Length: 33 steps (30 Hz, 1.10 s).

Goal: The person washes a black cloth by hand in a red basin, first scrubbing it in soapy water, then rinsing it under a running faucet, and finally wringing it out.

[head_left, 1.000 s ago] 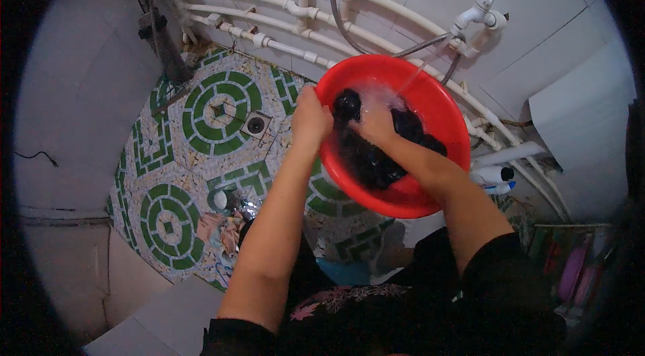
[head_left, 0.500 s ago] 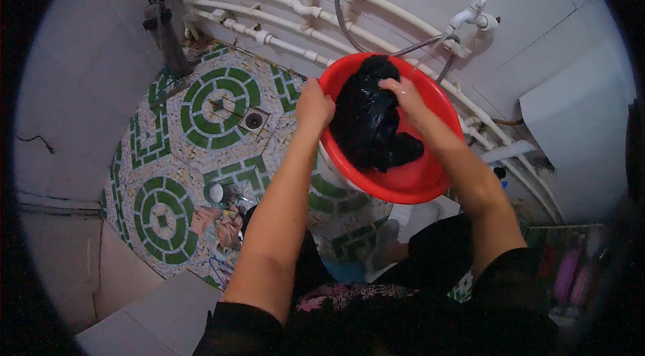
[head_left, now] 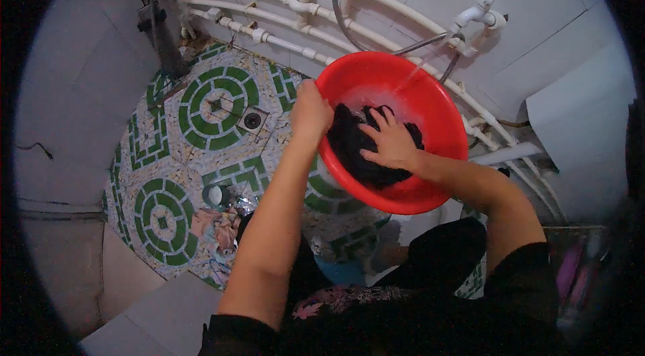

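Pale grey walls (head_left: 74,87), probably tiled, white pipes (head_left: 403,9), green-patterned floor (head_left: 162,223), square drain (head_left: 252,121), dim light

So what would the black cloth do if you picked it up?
Probably flop: the black cloth lies crumpled under the right hand. It may feel heavy and drippy too, since water is running into the red basin.

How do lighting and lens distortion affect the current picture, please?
Head view: dim light, black corners; same view: the white pipes bow, fisheye-style; head view: the dark cloth in the red basin shows little detail, and the purple thing at lower right sinks into shadow.
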Motion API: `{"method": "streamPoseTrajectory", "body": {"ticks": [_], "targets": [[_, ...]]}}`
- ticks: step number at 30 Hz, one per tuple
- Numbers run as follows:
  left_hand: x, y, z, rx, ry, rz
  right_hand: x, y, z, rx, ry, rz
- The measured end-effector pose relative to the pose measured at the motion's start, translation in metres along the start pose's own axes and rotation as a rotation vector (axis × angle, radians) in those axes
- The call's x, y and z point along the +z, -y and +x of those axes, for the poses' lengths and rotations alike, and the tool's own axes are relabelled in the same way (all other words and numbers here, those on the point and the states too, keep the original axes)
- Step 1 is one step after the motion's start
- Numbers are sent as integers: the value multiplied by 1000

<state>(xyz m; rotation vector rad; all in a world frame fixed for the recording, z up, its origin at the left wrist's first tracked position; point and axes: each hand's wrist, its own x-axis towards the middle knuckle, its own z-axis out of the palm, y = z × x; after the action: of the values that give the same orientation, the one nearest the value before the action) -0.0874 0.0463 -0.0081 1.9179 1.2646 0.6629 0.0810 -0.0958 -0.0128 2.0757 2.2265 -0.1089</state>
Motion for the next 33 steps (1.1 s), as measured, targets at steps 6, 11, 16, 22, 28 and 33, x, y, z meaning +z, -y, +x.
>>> {"method": "streamPoseTrajectory", "body": {"ticks": [6,11,16,22,28,33], "targets": [[-8,-1,0,-36,24,62,21,0,66,91,-10,13],[-1,6,2,29,-2,40,25,-7,102,430,121,130],[-5,-7,1,-50,14,51,9,-47,90,676,-249,686],[-5,-2,3,-50,26,91,-73,-58,27,438,-298,1041],[-5,-3,5,-68,26,108,-118,-85,-15,100,632,883],[-11,-14,0,-87,24,122,-34,-98,14,399,105,514]]}}
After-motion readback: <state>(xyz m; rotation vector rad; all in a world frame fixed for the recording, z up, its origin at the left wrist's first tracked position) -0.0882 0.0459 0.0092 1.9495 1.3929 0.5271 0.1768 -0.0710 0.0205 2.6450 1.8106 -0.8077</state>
